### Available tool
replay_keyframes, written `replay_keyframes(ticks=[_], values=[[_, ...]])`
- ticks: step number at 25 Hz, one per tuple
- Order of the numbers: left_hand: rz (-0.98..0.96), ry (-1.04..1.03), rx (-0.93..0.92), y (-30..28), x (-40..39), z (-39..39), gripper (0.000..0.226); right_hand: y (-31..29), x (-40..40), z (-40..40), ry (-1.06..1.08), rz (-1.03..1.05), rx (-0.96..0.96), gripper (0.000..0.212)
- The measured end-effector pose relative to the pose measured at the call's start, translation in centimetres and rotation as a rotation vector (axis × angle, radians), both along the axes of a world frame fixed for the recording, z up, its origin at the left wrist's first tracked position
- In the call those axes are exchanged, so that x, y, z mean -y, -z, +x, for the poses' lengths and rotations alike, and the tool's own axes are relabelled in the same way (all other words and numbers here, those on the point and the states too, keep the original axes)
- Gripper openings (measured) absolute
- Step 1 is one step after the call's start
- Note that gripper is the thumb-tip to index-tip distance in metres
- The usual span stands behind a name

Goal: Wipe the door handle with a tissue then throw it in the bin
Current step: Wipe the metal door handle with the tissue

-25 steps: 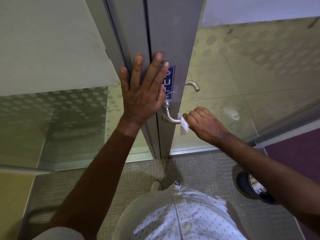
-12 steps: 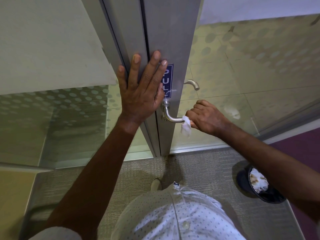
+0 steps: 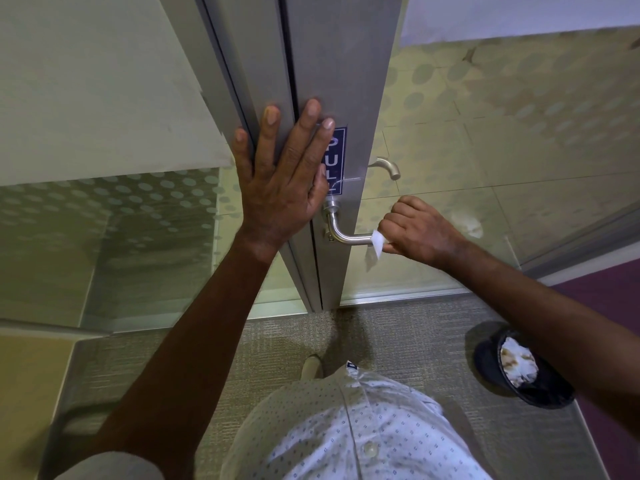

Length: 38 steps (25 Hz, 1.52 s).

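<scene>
A silver lever door handle sticks out from the grey door frame. My right hand is closed around the outer end of the lever with a white tissue wrapped between fingers and metal; a corner of the tissue hangs below. My left hand lies flat with fingers spread against the frame, just left of a blue PULL sticker. A dark round bin stands on the floor at the lower right, with crumpled white paper inside, partly hidden by my right forearm.
Frosted, dotted glass panels flank the frame on both sides. A second handle shows on the far side of the door. Grey carpet lies underfoot, a purple floor strip at the right edge. My shoe tip is near the door's base.
My right hand closed fully round the lever with the tissue and slid slightly outward along it. My left hand stayed flat on the frame.
</scene>
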State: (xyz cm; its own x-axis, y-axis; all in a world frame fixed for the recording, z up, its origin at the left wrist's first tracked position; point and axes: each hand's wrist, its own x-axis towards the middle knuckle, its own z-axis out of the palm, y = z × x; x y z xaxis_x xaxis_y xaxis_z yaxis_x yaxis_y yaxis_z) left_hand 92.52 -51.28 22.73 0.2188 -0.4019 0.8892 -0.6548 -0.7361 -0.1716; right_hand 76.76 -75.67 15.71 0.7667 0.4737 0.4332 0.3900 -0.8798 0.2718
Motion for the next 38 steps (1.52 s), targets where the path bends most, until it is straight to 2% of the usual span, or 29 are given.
replay_keyframes(ticks=[4,6,8,11,13,16,19,23,27,30,32,36,38], values=[[-0.002,0.002,0.01,0.0,0.0,0.0,0.067,-0.4,-0.9,0.3,0.024,0.079,0.005,0.04],[0.001,-0.007,0.012,0.0,0.0,-0.1,0.065,0.2,-0.9,-0.5,0.03,0.12,0.003,0.034],[0.002,-0.011,0.009,0.0,0.0,-0.1,0.061,1.1,-0.5,-1.5,0.07,0.126,0.02,0.017],[0.003,-0.015,0.009,-0.1,0.0,-0.1,0.061,1.8,-0.2,-2.1,0.138,0.113,0.024,0.022],[-0.004,-0.007,0.003,-0.1,0.0,-0.1,0.064,1.5,-0.1,-1.8,0.148,0.055,0.015,0.018],[-0.005,-0.007,0.002,-0.2,0.0,-0.2,0.067,0.5,-0.2,-1.0,0.145,0.025,-0.02,0.024],[-0.002,-0.006,0.001,-0.1,-0.1,-0.2,0.065,-0.1,-1.4,-0.6,0.197,0.19,-0.067,0.046],[0.003,-0.012,0.006,-0.2,-0.1,-0.3,0.064,0.7,-3.5,-1.7,0.361,0.584,-0.093,0.055],[-0.005,-0.008,0.003,-0.2,0.0,-0.3,0.061,1.7,-6.4,-2.4,0.525,1.102,-0.117,0.04],[-0.012,-0.011,0.004,-0.2,0.0,-0.3,0.063,0.2,-8.3,-2.1,0.509,1.758,-0.087,0.041],[-0.021,-0.003,0.009,-0.1,0.0,-0.3,0.064,-0.6,-8.4,-1.9,0.5,2.089,-0.058,0.038],[-0.031,0.004,0.015,-0.1,0.1,-0.3,0.063,-1.6,-8.1,-2.2,0.457,2.561,-0.176,0.016],[-0.029,0.002,0.016,-0.1,0.1,-0.2,0.063,-1.8,-8.3,-2.4,0.461,2.735,-0.213,0.03]])
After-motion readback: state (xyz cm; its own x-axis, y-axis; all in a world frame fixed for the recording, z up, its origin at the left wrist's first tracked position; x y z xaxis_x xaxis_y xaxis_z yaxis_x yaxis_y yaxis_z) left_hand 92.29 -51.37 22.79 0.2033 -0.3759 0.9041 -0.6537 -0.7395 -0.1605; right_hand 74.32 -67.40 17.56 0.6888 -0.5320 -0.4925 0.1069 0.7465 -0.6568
